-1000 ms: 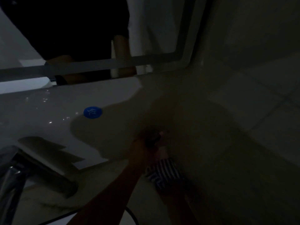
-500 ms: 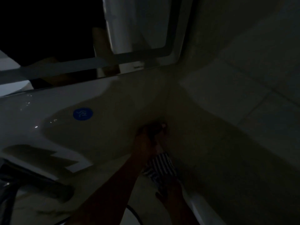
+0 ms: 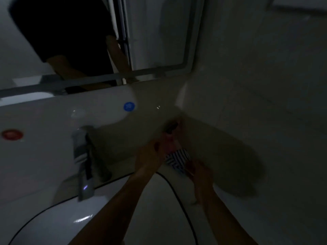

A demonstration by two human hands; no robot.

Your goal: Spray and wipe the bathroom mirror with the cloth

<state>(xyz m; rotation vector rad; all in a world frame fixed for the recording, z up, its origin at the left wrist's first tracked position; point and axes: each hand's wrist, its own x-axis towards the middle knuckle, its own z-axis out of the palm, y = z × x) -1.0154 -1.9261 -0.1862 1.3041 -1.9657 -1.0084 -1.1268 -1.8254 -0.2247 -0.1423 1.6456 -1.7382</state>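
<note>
Mirror: mirror (image 3: 159, 32) hangs on the wall at the top of the view, above the washbasin; its pale frame runs along the bottom and right edges.
Reflection: the glass shows a person in a dark top (image 3: 62, 32) with two bare forearms.
Light: the room is very dim, so fine details are hard to read.
Striped cloth: striped cloth (image 3: 177, 157), dark and white, is held up between the two hands, near the corner where the back ledge meets the side wall, below the mirror and not touching it.
Right hand: right hand (image 3: 198, 171) grips the lower edge of the cloth with curled fingers.
Spray bottle: spray bottle (image 3: 170, 127) has a dark head that points up toward the wall corner; its body looks pinkish, but I cannot tell more.
Left hand: left hand (image 3: 152, 152) is wrapped around the bottle, just beside the cloth.
Faucet: a metal faucet (image 3: 83, 156) stands on the ledge to the left of the hands.
Stickers: a blue round sticker (image 3: 129, 106) is on the ledge behind the faucet, and a red sticker (image 3: 12, 134) is far to the left.
Basin: the white basin (image 3: 53, 227) lies under both forearms.
Side wall: grey tiles (image 3: 265, 85) cover the wall on the right.
</note>
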